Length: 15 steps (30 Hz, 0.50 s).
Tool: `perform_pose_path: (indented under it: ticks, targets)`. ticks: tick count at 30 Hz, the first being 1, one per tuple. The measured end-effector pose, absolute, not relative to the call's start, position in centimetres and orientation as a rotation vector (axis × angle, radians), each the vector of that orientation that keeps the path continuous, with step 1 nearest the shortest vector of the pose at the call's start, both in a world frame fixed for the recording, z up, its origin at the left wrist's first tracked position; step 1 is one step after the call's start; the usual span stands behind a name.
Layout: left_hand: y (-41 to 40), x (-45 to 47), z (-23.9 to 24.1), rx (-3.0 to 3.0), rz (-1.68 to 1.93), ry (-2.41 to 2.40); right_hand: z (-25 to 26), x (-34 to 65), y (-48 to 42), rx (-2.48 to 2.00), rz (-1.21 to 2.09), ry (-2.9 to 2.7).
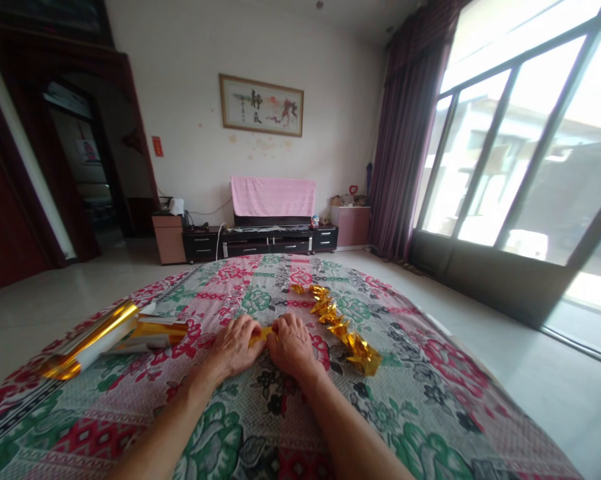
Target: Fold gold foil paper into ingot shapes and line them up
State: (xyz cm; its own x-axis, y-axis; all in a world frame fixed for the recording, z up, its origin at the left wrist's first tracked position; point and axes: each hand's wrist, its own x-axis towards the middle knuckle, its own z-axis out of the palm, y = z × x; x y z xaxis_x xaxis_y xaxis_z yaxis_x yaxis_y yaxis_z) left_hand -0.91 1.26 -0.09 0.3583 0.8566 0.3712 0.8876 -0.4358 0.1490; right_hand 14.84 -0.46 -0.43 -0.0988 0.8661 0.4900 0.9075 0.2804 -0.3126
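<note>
My left hand [235, 347] and my right hand [293, 343] rest side by side on a floral cloth [420, 400]. Both have their fingers curled down, pinching a small piece of gold foil paper [261, 335] that shows between them. A row of several folded gold foil pieces [343, 327] runs away from my right hand toward the far side of the cloth. At the left lies a stack of gold foil sheets [113, 337], partly rolled, with white backing showing.
The cloth covers a broad raised surface in a living room. A dark TV cabinet [260, 241] with a pink cover stands against the far wall. Tall glass doors [520, 187] fill the right side; a doorway [87, 173] opens at the left.
</note>
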Motion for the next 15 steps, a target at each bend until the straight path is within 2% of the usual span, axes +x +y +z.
perform_pose_path:
  ticks: [15]
  targets:
    - [1.7,-1.97,0.1,-2.694,-0.589,-1.693,-0.36,15.61,-0.98,-1.514,-0.093,-2.089]
